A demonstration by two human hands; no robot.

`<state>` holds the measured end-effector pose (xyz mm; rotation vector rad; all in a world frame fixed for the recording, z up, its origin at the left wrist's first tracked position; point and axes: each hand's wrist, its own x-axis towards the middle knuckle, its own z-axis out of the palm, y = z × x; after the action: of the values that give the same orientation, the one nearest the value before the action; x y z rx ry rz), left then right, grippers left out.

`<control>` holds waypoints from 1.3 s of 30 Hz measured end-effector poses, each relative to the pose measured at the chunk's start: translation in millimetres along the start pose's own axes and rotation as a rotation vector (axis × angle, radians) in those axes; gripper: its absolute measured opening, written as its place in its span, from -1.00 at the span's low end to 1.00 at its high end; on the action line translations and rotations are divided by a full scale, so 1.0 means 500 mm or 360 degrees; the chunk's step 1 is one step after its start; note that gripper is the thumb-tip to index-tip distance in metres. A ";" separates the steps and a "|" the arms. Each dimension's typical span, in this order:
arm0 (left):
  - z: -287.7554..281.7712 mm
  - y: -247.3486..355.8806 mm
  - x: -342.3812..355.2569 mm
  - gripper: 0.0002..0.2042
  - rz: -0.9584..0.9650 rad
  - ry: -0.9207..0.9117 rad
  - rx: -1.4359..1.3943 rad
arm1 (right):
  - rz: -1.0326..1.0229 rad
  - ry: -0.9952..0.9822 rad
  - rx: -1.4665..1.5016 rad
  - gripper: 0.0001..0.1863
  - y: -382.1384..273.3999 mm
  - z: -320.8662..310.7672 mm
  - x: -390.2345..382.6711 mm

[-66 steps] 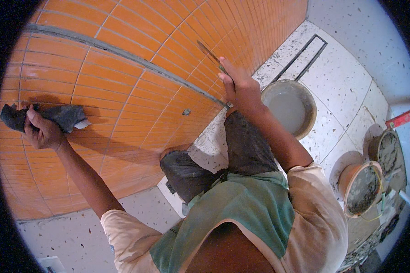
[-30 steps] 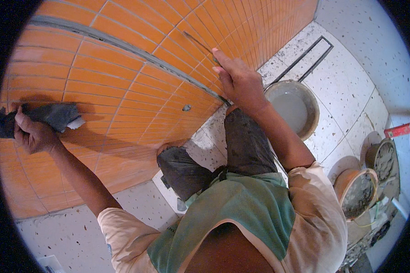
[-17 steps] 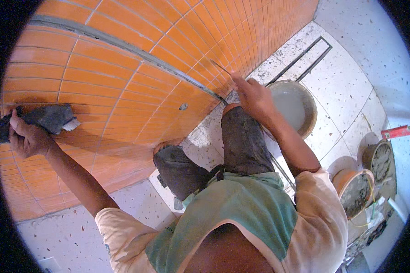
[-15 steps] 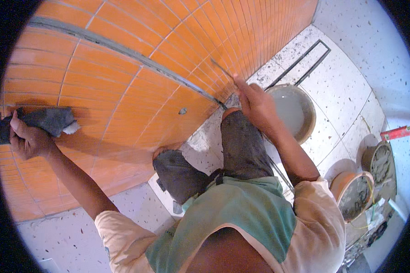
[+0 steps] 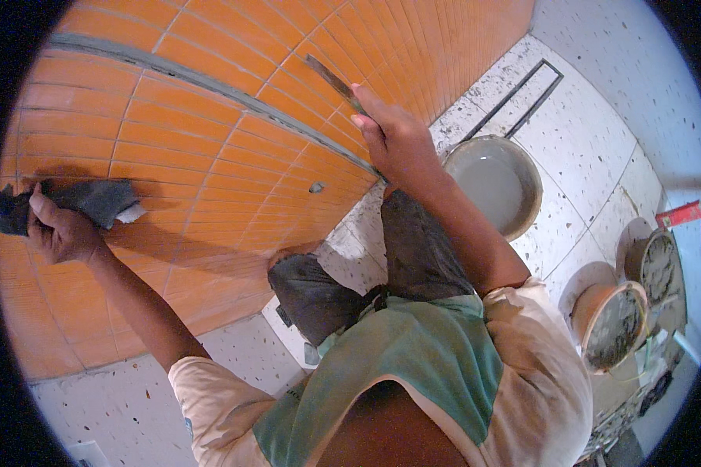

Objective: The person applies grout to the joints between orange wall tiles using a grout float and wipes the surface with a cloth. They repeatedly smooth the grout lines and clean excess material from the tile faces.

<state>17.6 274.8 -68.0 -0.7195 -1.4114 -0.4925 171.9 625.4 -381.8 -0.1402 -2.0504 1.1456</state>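
Observation:
My left hand (image 5: 66,232) is closed on a dark grey cloth (image 5: 93,201) with a pale ragged edge, held against the orange tiled wall (image 5: 199,152). In my right hand (image 5: 403,144) is a thin flat blade (image 5: 331,78), narrow and dull, pinched between thumb and fingers. Its far end points up and left over the orange tiles, above the grey strip (image 5: 210,92) that runs along the wall. Whether the tip touches the tiles I cannot tell. Pale grout lines cross the tiles, and a small round grey spot (image 5: 316,187) shows low on the wall.
A round basin of cloudy grey water (image 5: 494,187) stands on the speckled white floor (image 5: 580,167), beside a dark rectangular outline (image 5: 533,93). To the right are an orange bucket (image 5: 592,311) and a second bucket (image 5: 653,268) with grey mix, plus a red object (image 5: 680,214).
My right hand has moved up and left with the blade, which now lies higher on the wall. My left hand stays with the cloth at nearly the same place. The view has shifted slightly.

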 end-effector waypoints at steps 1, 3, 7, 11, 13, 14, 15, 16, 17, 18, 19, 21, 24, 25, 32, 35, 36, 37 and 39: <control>0.000 -0.003 -0.003 -0.71 -0.0039 0.0012 0.0001 | 0.0018 0.0011 0.0057 -0.54 0.005 0.007 0.001; -0.006 -0.009 -0.001 -0.71 -0.0111 0.0036 0.0012 | 0.0094 -0.0028 0.0094 -0.54 0.010 0.005 -0.013; -0.007 -0.024 0.007 -0.70 -0.0030 -0.0043 0.0046 | 0.0542 -0.0380 -0.0055 -0.54 0.081 -0.015 -0.143; -0.006 -0.032 -0.010 -0.63 -0.0139 0.0011 -0.0005 | 0.0640 -0.0114 -0.0005 -0.53 0.120 -0.022 -0.209; -0.005 -0.039 -0.007 -0.62 -0.0117 0.0031 0.0017 | 0.0569 -0.0019 -0.0065 -0.53 0.157 -0.004 -0.204; -0.002 -0.040 -0.007 -0.62 -0.0122 0.0023 0.0032 | 0.0536 0.0036 -0.0105 -0.53 0.180 0.004 -0.196; -0.004 -0.044 -0.003 -0.61 -0.0121 0.0016 0.0054 | 0.0520 0.0103 -0.0103 -0.53 0.197 0.010 -0.182; -0.009 -0.055 0.002 -0.62 -0.0064 -0.0006 0.0104 | 0.0502 0.0168 -0.0101 -0.53 0.215 0.016 -0.168; -0.014 -0.062 0.007 -0.62 -0.0007 -0.0027 0.0159 | 0.0481 0.0229 -0.0098 -0.53 0.229 0.022 -0.153; -0.016 -0.069 0.010 -0.63 0.0052 -0.0047 0.0216 | 0.0423 0.0270 -0.0120 -0.53 0.240 0.025 -0.142; -0.015 -0.075 0.012 -0.63 0.0015 -0.0041 0.0144 | 0.0365 0.0310 -0.0141 -0.53 0.250 0.029 -0.134; -0.013 -0.075 0.006 -0.63 -0.0073 -0.0038 0.0008 | 0.0286 0.0343 -0.0170 -0.53 0.274 0.038 -0.125; -0.014 -0.072 0.008 -0.66 -0.0112 -0.0043 -0.0072 | 0.0265 0.0297 -0.0190 -0.53 0.287 0.043 -0.116; -0.014 -0.069 0.008 -0.67 -0.0099 -0.0037 -0.0076 | 0.0289 0.0255 -0.0201 -0.54 0.291 0.038 -0.114; -0.018 -0.035 -0.002 -0.71 0.0080 0.0037 0.0035 | 0.0874 -0.0518 -0.0366 -0.57 0.326 -0.025 -0.207; -0.008 -0.049 -0.001 -0.71 0.0135 0.0011 -0.0027 | 0.0774 0.0171 -0.0152 -0.56 0.305 -0.011 -0.211; 0.001 -0.049 0.008 -0.71 0.0193 0.0016 -0.0065 | 0.0787 0.0137 -0.0144 -0.56 0.295 -0.003 -0.202; 0.000 -0.042 0.009 -0.71 0.0207 0.0013 -0.0037 | 0.0802 0.0101 -0.0135 -0.56 0.289 0.007 -0.188; 0.002 -0.006 0.006 -0.71 0.0226 0.0011 0.0013 | 0.0928 0.0047 0.0145 -0.58 0.306 0.023 -0.165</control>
<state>15.3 273.5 -64.4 -0.8048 -1.3443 -0.3775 182.5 672.1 -549.4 -0.7428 -1.9800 1.5657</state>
